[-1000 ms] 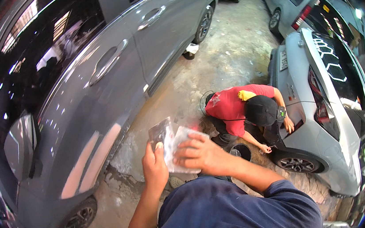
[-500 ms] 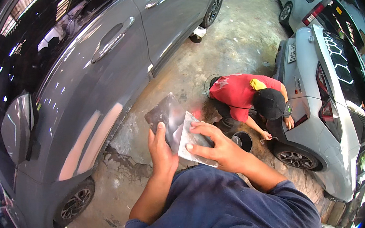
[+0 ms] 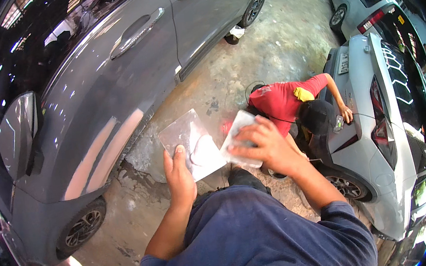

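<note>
My left hand [image 3: 181, 183] grips the lower left edge of a flat, square mixing plate [image 3: 174, 132], its thumb on top. A whitish, pinkish blob of putty [image 3: 204, 149] lies on the plate. In my right hand [image 3: 269, 145] is a flat, pale putty spreader [image 3: 242, 123], fingers across its face and slightly blurred. The spreader's lower left corner is close to the plate's right edge; whether they touch I cannot tell. On my left, a grey car [image 3: 90, 99] bears two pale pinkish strips of filler [image 3: 116, 148] on its front door and fender.
A co-worker in a red shirt [image 3: 277, 100] crouches at the right, one hand on a silver car [image 3: 358, 81]. A dark wheel [image 3: 85, 227] stands low at the left. Stained concrete floor [image 3: 270, 38] runs between the cars. A white-covered object [image 3: 233, 33] sits near the grey car's rear wheel.
My right hand has drawn the spreader rightward, off the plate. The plate has turned flatter, showing the putty brightly. The co-worker's arm has risen onto the silver car.
</note>
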A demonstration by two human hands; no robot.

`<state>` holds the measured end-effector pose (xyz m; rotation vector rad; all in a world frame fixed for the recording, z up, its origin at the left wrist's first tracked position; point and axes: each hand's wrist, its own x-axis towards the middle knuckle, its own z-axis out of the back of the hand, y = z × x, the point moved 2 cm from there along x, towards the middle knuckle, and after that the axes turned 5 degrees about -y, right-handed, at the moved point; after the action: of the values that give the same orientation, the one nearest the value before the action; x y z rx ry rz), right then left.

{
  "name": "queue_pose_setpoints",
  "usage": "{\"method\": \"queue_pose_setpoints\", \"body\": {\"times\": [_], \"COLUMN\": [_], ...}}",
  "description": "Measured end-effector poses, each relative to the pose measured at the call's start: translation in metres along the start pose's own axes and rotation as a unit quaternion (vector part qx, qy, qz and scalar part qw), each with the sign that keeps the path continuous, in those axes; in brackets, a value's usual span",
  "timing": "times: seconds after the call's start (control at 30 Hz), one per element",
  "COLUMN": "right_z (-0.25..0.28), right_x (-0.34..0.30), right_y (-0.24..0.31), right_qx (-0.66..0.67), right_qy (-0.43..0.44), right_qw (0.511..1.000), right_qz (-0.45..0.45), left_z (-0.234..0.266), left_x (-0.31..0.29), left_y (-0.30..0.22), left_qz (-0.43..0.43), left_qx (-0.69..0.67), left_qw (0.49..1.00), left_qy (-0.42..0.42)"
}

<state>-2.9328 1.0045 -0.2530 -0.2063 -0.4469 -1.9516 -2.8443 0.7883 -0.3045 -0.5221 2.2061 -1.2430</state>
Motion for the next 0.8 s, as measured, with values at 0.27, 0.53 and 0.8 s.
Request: {"method": "queue_pose_setpoints", "body": {"times": [0.27, 0.53, 0.8], "right_z": [0.017, -0.018, -0.018], "right_x": [0.02, 0.028, -0.002], "right_y": [0.0, 0.036, 0.039], "right_qx": [-0.022, 0.093, 0.153], "right_qy": [0.014, -0.007, 0.011], "right_qw": [0.999, 0.995, 0.988], "right_qz": [0.026, 0.041, -0.005], "left_z": [0.004, -0.013, -0.031], "left_x": [0.009, 0.01, 0.013], "left_y": [-0.015, -0.025, -0.05], "left_qz": [-0.006, -0.083, -0.213], "left_qx": [0.156, 0.266, 0.238], "left_qw": [0.982, 0.952, 0.946], "left_qy": [0.103, 0.123, 0.061]}}
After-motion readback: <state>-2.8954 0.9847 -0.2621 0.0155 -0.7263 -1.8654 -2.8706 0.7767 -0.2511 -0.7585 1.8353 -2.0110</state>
